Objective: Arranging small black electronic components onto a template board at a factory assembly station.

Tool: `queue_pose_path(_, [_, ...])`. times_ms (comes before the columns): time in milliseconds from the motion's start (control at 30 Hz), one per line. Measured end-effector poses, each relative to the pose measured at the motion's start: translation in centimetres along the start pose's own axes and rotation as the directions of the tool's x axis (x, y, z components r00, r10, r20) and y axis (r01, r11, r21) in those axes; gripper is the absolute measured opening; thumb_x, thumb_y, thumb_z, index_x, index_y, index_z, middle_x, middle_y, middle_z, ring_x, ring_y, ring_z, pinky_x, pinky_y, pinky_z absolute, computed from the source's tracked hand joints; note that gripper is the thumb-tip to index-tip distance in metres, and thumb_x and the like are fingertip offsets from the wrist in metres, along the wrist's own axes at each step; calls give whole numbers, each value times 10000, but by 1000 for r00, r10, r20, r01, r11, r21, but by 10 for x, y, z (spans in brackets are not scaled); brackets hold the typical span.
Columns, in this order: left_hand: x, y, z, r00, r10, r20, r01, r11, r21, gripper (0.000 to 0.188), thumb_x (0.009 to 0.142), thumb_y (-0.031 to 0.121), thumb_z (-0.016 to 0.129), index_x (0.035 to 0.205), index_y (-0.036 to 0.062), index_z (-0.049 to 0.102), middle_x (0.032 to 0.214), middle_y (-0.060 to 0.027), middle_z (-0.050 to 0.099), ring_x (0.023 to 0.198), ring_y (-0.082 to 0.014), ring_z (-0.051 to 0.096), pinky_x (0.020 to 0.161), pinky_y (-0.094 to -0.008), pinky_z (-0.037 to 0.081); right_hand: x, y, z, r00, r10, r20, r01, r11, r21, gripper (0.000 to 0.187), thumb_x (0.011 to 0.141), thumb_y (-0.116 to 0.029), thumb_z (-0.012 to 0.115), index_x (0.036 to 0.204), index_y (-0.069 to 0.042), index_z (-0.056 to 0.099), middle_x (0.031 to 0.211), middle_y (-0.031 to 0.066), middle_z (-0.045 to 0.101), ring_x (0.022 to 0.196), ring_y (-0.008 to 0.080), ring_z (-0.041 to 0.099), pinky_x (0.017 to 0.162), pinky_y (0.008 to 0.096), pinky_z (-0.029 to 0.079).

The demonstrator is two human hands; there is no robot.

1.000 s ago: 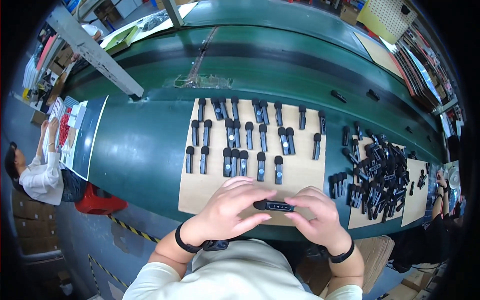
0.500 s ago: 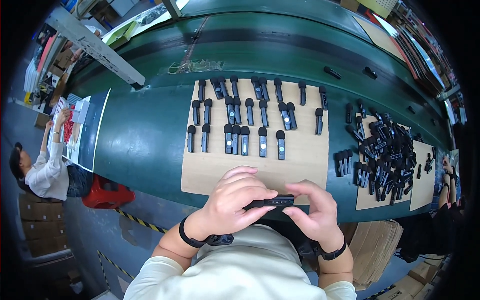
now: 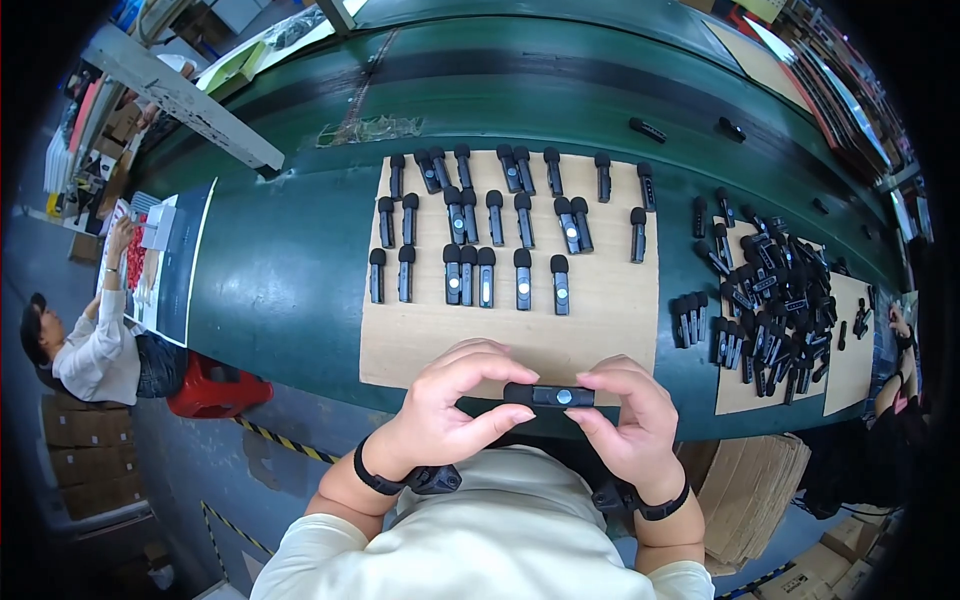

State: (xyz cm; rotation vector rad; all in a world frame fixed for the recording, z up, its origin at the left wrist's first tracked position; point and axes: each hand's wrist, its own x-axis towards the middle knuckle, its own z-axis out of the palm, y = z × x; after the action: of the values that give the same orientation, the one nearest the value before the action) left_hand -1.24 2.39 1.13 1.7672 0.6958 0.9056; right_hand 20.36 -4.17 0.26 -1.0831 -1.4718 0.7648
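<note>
Between my two hands a small black wireless microphone [image 3: 552, 396] lies crosswise, its foam tip to the left and a pale round spot facing up. The thumb and fingers of my left hand [image 3: 455, 405] pinch the foam end. At the other end, my right hand [image 3: 635, 420] grips the body between thumb and forefinger. Both hands hover over the near edge of a cardboard sheet [image 3: 420, 345]. Farther up that sheet, several similar microphones [image 3: 523, 280] lie in three rough rows, foam tips pointing away from me.
A heap of black microphones [image 3: 775, 310] covers another cardboard piece on the right. A few lie loose on the green table [image 3: 270, 260]. A person in white [image 3: 95, 345] sits at the far left by a red stool [image 3: 215, 388]. Flattened cardboard [image 3: 755, 490] leans below the table's right side.
The microphone has been turned so the face with the round spot shows instead of its side. My right fingers have closed on its end, and my left fingers have shifted to the foam tip.
</note>
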Motion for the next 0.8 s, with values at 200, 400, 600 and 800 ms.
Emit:
queue_pose_path(200, [4,-2,0,997,81,5,-81,997,11,309,777,147,825,1012,10,678,934,-94,695,885,-251,645,958,-470,476,0,2,-2,1000,3,24,-3,1000,3,264,771,2,770,1002,32,647,878,129,662,804,219,628,724,309,488])
queue_pose_path(400, [8,-6,-1,993,119,2,-119,991,60,288,773,136,821,997,17,685,916,-89,690,862,-249,645,942,-466,484,6,1,0,999,-15,31,19,989,-146,299,731,-27,789,997,10,658,894,130,658,805,244,624,714,332,486])
queue_pose_path(600, [12,-14,-2,965,249,82,-262,929,261,300,749,115,816,997,9,684,914,-109,679,846,-272,643,866,-440,502,18,-8,6,986,-72,151,135,877,-460,289,701,-56,784,970,-30,682,899,101,624,805,285,593,708,383,486])
queue_pose_path(800, [9,-15,-5,981,191,-13,-177,928,327,310,732,77,782,1022,37,679,948,-114,657,841,-298,626,806,-393,498,29,2,0,994,47,102,25,796,-605,242,700,-35,762,917,-41,653,820,97,582,748,282,565,673,379,463])
